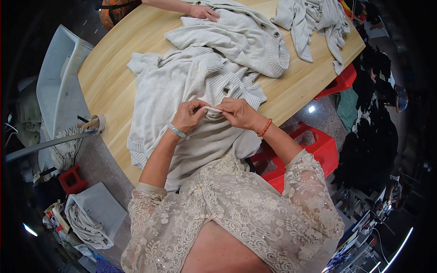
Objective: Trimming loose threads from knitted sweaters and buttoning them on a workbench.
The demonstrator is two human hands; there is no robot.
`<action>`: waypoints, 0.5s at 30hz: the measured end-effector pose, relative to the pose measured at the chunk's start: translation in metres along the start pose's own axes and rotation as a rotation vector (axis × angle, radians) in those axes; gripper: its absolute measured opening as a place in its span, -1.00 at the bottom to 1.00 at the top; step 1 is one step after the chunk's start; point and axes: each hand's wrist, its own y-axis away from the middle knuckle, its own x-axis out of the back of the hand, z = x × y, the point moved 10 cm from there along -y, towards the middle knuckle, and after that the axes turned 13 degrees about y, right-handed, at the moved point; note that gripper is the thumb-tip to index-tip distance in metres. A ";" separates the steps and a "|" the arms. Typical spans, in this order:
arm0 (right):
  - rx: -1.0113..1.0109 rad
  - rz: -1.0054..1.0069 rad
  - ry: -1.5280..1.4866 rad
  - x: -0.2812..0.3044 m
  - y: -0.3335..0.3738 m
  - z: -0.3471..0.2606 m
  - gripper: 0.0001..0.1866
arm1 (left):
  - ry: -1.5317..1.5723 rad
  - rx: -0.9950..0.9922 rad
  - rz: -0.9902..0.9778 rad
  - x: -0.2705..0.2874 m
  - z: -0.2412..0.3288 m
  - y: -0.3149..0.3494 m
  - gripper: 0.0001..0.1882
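Observation:
A light grey knit sweater [159, 91] lies spread before me over the near edge of the wooden table [107, 68] and down onto my lap. My left hand [187, 116] pinches a ribbed edge of it between thumb and fingers. Close beside it, my right hand [240, 113] grips the same edge, and a short stretch of the ribbing runs between the two hands. Just above my right hand, a small dark fastener or eyelet [226, 90] shows on the ribbed band. What exactly my fingertips press on is too small to tell.
Another grey sweater [227, 36] lies farther off, with a co-worker's hand [205, 12] on it. More grey garments [314, 27] are at the far right. Red stools [318, 150] stand right of the table. White bins [59, 86] and a metal bar [50, 144] are on the left.

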 end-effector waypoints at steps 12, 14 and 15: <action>0.087 -0.048 -0.074 -0.003 -0.003 -0.010 -0.72 | 0.130 0.175 -0.183 -0.005 0.003 0.006 -0.85; 0.089 -0.043 -0.108 0.000 -0.004 -0.013 -0.72 | 0.168 0.178 -0.214 -0.005 0.010 0.009 -0.85; 0.067 -0.088 -0.154 0.000 -0.007 -0.017 -0.73 | 0.206 0.180 -0.245 -0.007 0.012 0.011 -0.85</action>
